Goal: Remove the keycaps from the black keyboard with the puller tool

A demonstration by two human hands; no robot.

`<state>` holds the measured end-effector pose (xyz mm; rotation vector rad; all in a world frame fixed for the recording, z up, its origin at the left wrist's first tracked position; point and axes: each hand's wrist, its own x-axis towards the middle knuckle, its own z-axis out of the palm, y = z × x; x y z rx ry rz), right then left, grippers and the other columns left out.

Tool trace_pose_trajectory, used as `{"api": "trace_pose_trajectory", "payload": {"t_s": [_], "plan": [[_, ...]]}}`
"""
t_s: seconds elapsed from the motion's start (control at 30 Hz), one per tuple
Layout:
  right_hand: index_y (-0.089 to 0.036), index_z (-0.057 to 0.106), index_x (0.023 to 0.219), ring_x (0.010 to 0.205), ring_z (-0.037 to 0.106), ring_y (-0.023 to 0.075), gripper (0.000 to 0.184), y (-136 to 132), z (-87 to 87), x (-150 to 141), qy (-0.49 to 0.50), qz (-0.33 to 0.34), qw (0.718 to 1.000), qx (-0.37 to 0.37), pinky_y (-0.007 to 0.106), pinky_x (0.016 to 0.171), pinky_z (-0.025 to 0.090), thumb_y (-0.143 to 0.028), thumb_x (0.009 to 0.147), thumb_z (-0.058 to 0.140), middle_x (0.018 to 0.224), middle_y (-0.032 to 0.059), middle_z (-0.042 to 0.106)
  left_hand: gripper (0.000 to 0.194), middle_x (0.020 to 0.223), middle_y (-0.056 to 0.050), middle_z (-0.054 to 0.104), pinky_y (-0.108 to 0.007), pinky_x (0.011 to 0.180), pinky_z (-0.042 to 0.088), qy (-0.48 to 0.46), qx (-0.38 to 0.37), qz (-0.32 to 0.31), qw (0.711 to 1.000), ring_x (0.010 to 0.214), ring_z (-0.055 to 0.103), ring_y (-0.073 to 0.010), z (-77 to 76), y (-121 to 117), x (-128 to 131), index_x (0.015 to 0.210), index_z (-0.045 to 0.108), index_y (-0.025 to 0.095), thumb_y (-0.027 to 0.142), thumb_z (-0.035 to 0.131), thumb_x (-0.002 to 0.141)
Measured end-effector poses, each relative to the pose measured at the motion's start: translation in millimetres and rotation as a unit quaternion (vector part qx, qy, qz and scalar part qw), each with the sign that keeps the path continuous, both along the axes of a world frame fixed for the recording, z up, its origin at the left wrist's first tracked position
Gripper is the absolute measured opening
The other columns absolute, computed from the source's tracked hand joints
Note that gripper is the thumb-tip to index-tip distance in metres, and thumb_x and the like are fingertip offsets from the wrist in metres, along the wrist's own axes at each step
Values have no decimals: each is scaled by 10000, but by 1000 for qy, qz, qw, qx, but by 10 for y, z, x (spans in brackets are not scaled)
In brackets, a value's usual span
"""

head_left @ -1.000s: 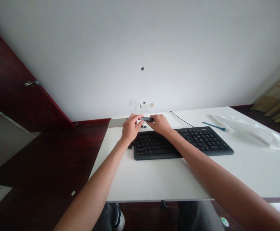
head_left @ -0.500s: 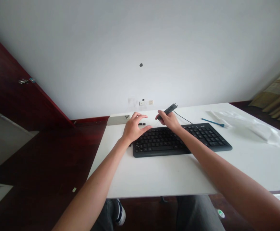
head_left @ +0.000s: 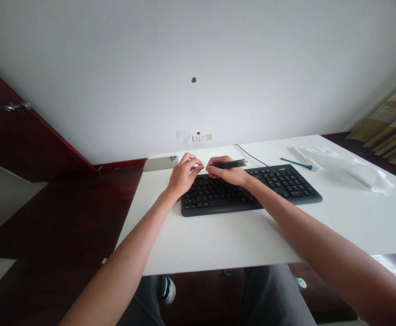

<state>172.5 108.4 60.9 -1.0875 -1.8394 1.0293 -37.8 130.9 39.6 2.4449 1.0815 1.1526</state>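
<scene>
The left hand (head_left: 183, 175) was clenched into a tight pinch, its fingers (head_left: 191, 159) closed on a small dark piece (head_left: 193, 168) (too small to tell what it was). Only a sliver showed at the fingertips, as a pinch that small would leave it. The right hand (head_left: 228, 174) grasped a slim dark bar (head_left: 234, 164) between thumb and fingers, held nearly level, with one end sticking out past the fingers and away from the left hand. That grip left the bar's length free and brought the other end close in beside the left fingers, so the two hands worked nearly fingertip to fingertip, just apart.

Directly below the fingers lay a black keyboard (head_left: 214, 199) on the white counter (head_left: 218, 244), and both hands were held just over its upper edge instead of bearing on the keys. Beyond the left fingers lay a phone (head_left: 160, 163), face down with its cameras showing. Beyond the right fingers ran a thin cable (head_left: 252, 156), and farther off to the right lay a blue stick (head_left: 296, 164) beside a crumpled plastic sheet (head_left: 340, 167).
</scene>
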Motion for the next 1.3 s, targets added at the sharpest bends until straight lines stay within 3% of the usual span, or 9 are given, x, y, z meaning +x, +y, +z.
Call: {"api": "trace_pose_trajectory", "payload": {"t_s": [0.13,0.4,0.67,0.87,0.97,1.13,1.3], "plan": [[-187,599,659,637,545,138,324,-9,2,4,-30,9,999,12,263,632,433,-369,912,509,660,15,617,156,1024,-34,611,-259,765,492,2,1,1,1000,805,588,-133,3,-1,1,973,705,219,323,595,1008],[-189,607,665,640,538,150,279,21,-25,56,-43,37,998,-2,273,648,421,-329,882,502,631,4,599,101,864,-6,642,-266,718,459,20,-11,5,1000,749,571,-140,-16,-13,23,937,710,222,289,643,974],[-205,457,579,589,399,126,272,82,-33,181,-98,-88,990,51,295,564,298,-281,839,484,570,-27,435,88,835,-2,658,-282,704,453,44,-32,30,998,721,590,-141,-83,73,-72,942,772,242,296,704,925],[-218,361,575,589,340,130,367,116,-76,221,-176,-106,973,109,319,596,262,-328,903,482,560,-28,373,156,940,-27,702,-310,731,484,89,-74,5,993,770,645,-166,-102,39,-48,1006,795,259,348,690,933],[-211,416,565,589,369,131,360,114,-74,216,-193,-104,969,114,314,606,283,-319,898,499,560,-22,431,146,946,-22,710,-312,730,477,111,-75,-3,991,797,654,-176,-104,25,-35,995,802,277,345,688,934],[-198,676,668,634,534,146,281,82,-25,194,-206,-100,971,73,284,638,368,-307,878,524,631,2,638,147,918,-16,716,-309,731,466,130,-77,-10,988,794,646,-176,-107,31,-33,958,806,278,355,682,939],[-197,593,622,613,457,135,272,49,23,191,-216,-120,965,89,284,608,328,-311,859,522,601,-12,559,143,925,-16,744,-299,729,465,114,-105,-14,988,795,651,-175,-118,30,-23,943,802,258,367,713,916]]}}
